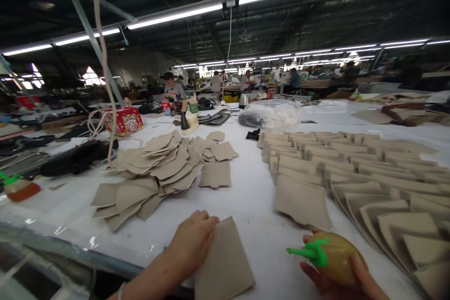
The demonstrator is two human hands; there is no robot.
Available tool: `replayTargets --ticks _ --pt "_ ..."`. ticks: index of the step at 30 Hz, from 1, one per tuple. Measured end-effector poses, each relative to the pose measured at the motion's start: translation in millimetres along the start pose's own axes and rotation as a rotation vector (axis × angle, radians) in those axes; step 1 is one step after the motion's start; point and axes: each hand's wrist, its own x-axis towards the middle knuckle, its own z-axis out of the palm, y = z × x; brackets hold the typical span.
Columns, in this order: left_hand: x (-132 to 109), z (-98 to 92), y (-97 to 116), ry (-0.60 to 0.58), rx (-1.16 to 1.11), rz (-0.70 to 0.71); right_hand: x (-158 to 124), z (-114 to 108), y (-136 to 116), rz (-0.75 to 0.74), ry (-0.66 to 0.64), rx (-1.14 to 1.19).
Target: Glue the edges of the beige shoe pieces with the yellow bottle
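Observation:
My left hand (pixel 195 239) is closed on the upper left edge of a beige fabric-like panel (pixel 227 262) at the table's near edge. Its fingertips are partly hidden, and a light band circles the wrist. My right hand (pixel 332 290) is wrapped round a squeeze bottle (pixel 341 255) filled with something yellowish. The bottle's green nozzle (pixel 312 252) points left, towards the panel but apart from it. Beyond my right hand, many overlapping beige panels (pixel 302 199) lie in rows. Ahead of my left hand is a loose heap of similar pieces (pixel 168 161).
Another squeeze bottle (pixel 23 190) with orange-brown contents lies at the far left. A red patterned box (pixel 124 121), a black bag-like item (pixel 79 157) and clear plastic wrapping (pixel 270 113) sit farther back. A pale cord (pixel 101 51) hangs at the left. Several people work in the background.

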Motion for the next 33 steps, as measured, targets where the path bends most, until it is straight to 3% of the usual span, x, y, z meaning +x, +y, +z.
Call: replayTargets --ticks 4,7,12,18,33 --pt "-1.0 36.4 47.5 0.017 -0.078 -0.152 -4.0 11.7 2.7 -0.076 0.078 -0.082" --pt "1.5 46.1 61.2 0.027 -0.035 -0.196 -6.9 16.2 3.2 -0.072 0.106 -0.089" --pt "8.2 44.4 47.3 0.05 0.008 -0.148 -7.3 11.3 2.8 -0.064 0.126 -0.095" --pt "4.1 48.7 25.2 0.109 -0.032 -0.155 -2.3 3.2 11.4 -0.087 -0.029 -0.218" --pt "0.8 34.8 20.3 0.034 -0.019 -0.18 9.6 30.9 20.8 -0.253 -0.138 -0.599"
